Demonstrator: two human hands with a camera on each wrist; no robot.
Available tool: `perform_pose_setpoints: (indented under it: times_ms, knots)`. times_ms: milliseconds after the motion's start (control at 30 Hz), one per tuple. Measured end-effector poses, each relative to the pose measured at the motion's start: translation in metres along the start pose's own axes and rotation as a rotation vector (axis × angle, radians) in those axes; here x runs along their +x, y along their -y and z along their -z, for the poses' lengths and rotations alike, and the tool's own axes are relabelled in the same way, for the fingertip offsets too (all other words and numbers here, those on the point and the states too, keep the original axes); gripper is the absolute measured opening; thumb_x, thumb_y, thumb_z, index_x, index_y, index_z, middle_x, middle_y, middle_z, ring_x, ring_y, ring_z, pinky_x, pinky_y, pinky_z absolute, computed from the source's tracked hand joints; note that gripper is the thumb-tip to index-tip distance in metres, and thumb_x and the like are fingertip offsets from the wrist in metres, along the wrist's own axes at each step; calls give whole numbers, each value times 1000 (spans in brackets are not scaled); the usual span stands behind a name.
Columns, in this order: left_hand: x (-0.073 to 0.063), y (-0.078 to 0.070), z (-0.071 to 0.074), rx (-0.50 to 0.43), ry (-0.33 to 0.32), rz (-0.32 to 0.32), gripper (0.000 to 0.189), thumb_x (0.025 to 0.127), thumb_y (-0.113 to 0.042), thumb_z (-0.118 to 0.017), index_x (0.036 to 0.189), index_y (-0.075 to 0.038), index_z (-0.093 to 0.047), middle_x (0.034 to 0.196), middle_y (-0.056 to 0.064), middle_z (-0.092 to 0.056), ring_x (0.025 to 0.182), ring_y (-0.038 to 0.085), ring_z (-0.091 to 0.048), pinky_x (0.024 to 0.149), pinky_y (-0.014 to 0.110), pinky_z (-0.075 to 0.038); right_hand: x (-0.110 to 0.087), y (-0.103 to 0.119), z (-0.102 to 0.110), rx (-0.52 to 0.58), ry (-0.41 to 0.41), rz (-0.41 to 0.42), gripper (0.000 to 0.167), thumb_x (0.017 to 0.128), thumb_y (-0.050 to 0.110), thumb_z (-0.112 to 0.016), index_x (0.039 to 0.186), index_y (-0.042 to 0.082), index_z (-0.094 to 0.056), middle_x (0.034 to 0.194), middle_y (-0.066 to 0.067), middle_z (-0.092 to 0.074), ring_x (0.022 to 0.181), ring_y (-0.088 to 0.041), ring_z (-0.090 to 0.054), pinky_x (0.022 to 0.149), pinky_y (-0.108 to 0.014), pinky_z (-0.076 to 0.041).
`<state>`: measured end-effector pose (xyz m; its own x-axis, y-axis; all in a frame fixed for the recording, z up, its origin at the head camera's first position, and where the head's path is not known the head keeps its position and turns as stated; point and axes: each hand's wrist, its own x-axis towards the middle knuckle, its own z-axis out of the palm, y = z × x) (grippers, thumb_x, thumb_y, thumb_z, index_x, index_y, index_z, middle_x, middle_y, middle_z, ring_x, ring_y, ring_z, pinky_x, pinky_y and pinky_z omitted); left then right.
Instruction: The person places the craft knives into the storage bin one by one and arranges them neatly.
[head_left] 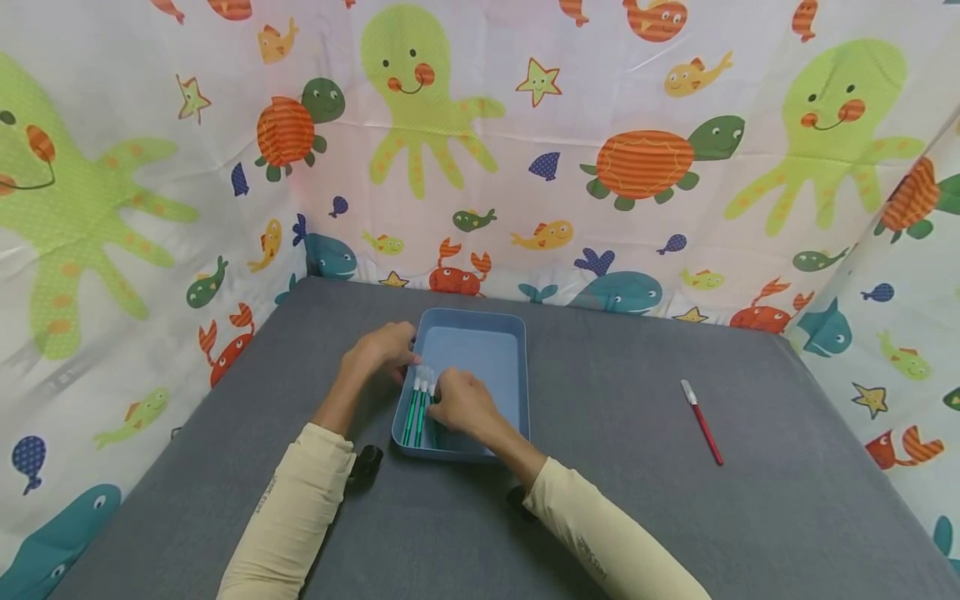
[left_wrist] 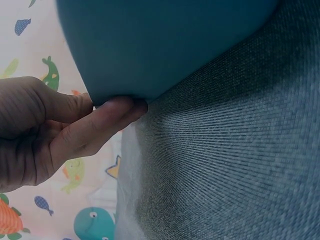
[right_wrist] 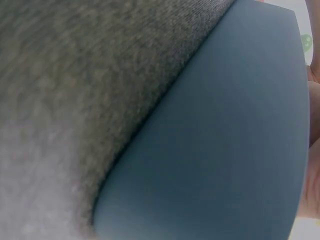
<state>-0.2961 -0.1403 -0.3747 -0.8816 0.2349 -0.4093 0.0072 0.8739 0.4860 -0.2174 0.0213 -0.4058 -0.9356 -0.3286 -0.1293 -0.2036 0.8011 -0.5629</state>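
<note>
A shallow blue tray [head_left: 480, 337] lies on the grey table. Inside its left part, several slim green pens [head_left: 413, 417] with whitish tips lie side by side, pointing away from me. My left hand [head_left: 386, 346] is at the tray's left wall; in the left wrist view, its thumb and fingers pinch the wall's edge. Reaching into the tray, my right hand [head_left: 467, 404] has curled fingers around a green pen, mostly hidden beneath them. In the right wrist view, the tray's outer wall [right_wrist: 215, 130] covers most of that hand.
A red pen [head_left: 707, 433] with a whitish tip lies by itself on the grey tabletop [head_left: 615, 500], well to the right of the tray. A curtain [head_left: 510, 225] printed with sea animals hangs behind and along both sides of the table.
</note>
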Motion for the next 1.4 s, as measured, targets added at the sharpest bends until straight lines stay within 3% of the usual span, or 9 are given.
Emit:
perform_pose_setpoints:
  times_ms: [100, 300, 667, 867, 967, 1133, 1200, 1400]
  knots:
    - [0, -1, 0, 7, -2, 3, 52, 104, -15, -65, 147, 7, -48, 124, 24, -69, 89, 24, -78, 103, 47, -59, 0, -1, 2, 0, 22, 27, 14, 95, 14, -76, 98, 0, -77, 74, -4, -70, 54, -11, -60, 50, -23, -46]
    - [1, -2, 1, 16, -6, 12, 54, 104, -16, -66, 148, 8, -47, 123, 25, -70, 87, 23, -78, 100, 45, -60, 0, -2, 4, 21, 71, 15, 30, 94, 13, -78, 119, -3, -74, 104, -12, -78, 60, -12, -68, 58, -27, -55]
    - [0, -2, 0, -13, -7, -7, 53, 104, -14, -65, 149, 7, -47, 126, 25, -69, 90, 25, -77, 96, 43, -63, 2, 0, 5, -12, 79, 14, 23, 89, 12, -83, 106, -3, -75, 83, -8, -71, 64, -14, -63, 58, -27, -48]
    - [0, -1, 0, -28, 0, 12, 53, 104, -14, -65, 149, 7, -47, 127, 25, -68, 93, 26, -77, 97, 43, -62, 1, -1, 5, -9, 85, 3, 40, 90, 14, -82, 125, -4, -72, 103, -11, -74, 74, -16, -65, 68, -31, -54]
    - [0, -1, 0, -29, 1, 13, 54, 104, -14, -65, 150, 6, -46, 127, 25, -69, 93, 26, -77, 95, 43, -63, -1, -1, 6, -24, 75, 1, 41, 90, 15, -83, 125, -2, -72, 110, -13, -76, 77, -18, -67, 73, -35, -59]
    - [-1, -1, 0, -30, -3, 11, 56, 104, -13, -65, 152, 7, -44, 127, 25, -69, 93, 26, -77, 92, 41, -64, -5, -2, 11, -63, 38, 0, 38, 89, 18, -83, 123, 1, -74, 122, -11, -76, 99, -22, -68, 91, -43, -58]
    - [-1, -1, 0, -30, -6, 9, 57, 104, -13, -65, 152, 7, -43, 128, 26, -68, 93, 26, -77, 90, 40, -64, -7, -2, 15, -45, 32, -10, 37, 91, 18, -81, 123, 2, -73, 119, -11, -76, 101, -24, -70, 90, -44, -58]
    - [-1, 1, -1, -40, -1, 11, 57, 103, -13, -66, 152, 5, -44, 132, 26, -67, 97, 28, -76, 88, 38, -65, -17, -6, 35, 6, -12, -19, 32, 94, 21, -78, 121, 4, -73, 104, -12, -76, 87, -20, -70, 72, -36, -57]
